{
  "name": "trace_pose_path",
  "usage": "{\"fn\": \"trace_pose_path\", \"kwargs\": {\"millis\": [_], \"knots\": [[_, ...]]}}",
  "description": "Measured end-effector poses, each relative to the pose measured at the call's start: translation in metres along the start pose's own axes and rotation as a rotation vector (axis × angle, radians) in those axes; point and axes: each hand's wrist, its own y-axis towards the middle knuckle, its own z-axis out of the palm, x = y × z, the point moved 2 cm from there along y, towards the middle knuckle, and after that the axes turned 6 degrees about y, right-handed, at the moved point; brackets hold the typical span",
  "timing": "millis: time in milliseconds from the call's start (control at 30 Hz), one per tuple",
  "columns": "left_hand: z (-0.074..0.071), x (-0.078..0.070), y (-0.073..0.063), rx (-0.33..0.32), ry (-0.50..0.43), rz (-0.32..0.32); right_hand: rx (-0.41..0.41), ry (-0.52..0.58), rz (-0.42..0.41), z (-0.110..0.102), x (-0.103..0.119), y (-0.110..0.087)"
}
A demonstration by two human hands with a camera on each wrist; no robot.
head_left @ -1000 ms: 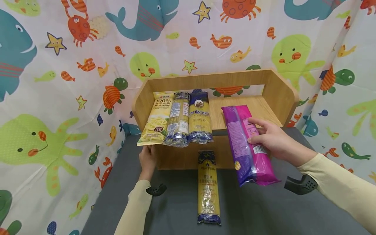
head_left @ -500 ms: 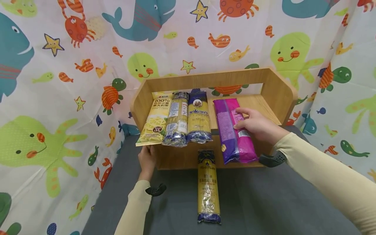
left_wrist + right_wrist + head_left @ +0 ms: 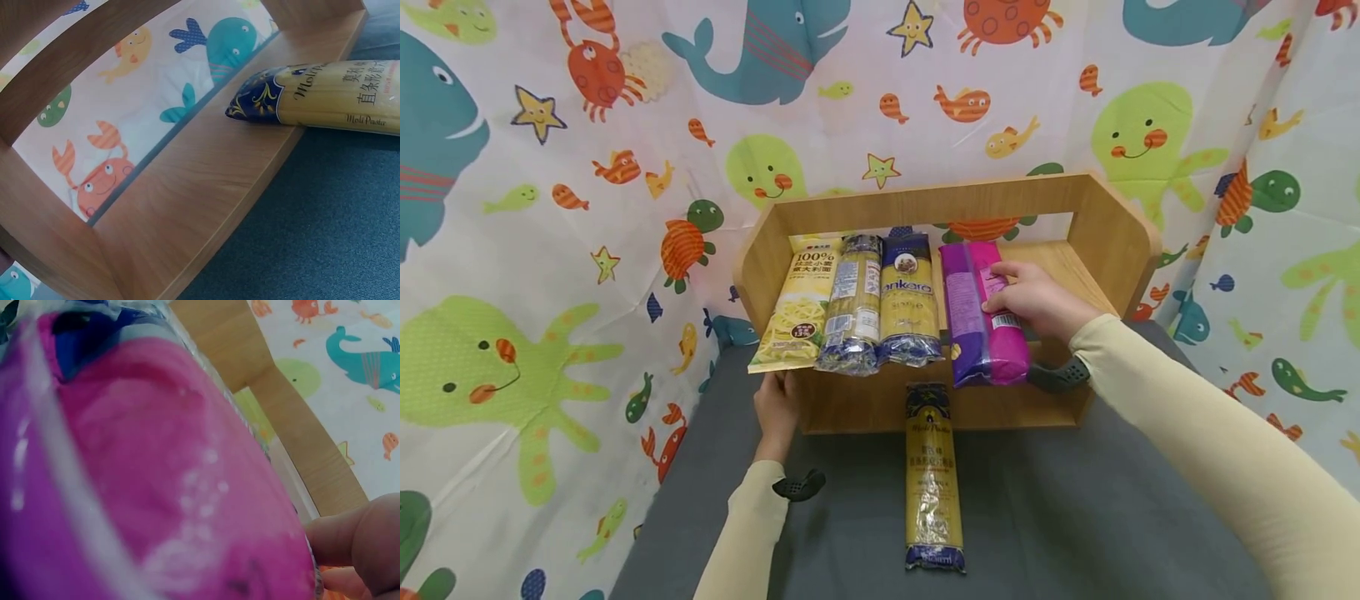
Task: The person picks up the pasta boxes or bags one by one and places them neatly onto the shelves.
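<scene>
My right hand (image 3: pixel 1037 298) grips a pink and purple plastic pack (image 3: pixel 968 308) by its right edge. The pack lies over the upper board of a small wooden shelf (image 3: pixel 1093 242), right beside a blue and yellow Ankara pasta pack (image 3: pixel 910 304). Up close in the right wrist view, the pink wrapper (image 3: pixel 150 456) fills most of the picture, fingertips at its edge. At the shelf's lower left side, my left hand (image 3: pixel 777 417) holds the side panel, its fingertips partly hidden under the overhanging packs.
Left of the Ankara pack lie a clear spaghetti pack (image 3: pixel 852 304) and a pale yellow noodle pack (image 3: pixel 801 304). A yellow spaghetti pack with blue ends (image 3: pixel 932 483) lies on the dark grey table (image 3: pixel 1045 517), its far end at the lower board (image 3: pixel 206 181). A sea-animal curtain (image 3: pixel 880 75) hangs behind.
My right hand has carried the pink and purple pack left and away from me, from in front of the shelf to beside the Ankara pack. My left hand has stayed at the side panel.
</scene>
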Motion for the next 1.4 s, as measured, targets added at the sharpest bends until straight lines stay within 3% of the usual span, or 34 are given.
{"fn": "trace_pose_path", "kwargs": {"millis": [333,500,833,1167,1400], "knots": [[-0.001,-0.002,0.001,0.021,0.004,-0.022,-0.006,-0.027,-0.002,0.001,0.005,0.010],[-0.001,0.000,-0.002,0.035,0.010,-0.036,-0.008,0.012,0.005,0.003,0.003,0.015],[-0.003,-0.002,-0.002,-0.013,0.020,-0.013,-0.035,0.060,0.035,0.005,0.006,0.027],[-0.002,-0.005,-0.001,0.035,-0.020,-0.049,-0.083,0.019,0.003,0.006,0.006,0.036],[-0.001,-0.004,-0.001,-0.018,0.008,-0.007,-0.121,0.024,0.000,0.009,0.007,0.039]]}}
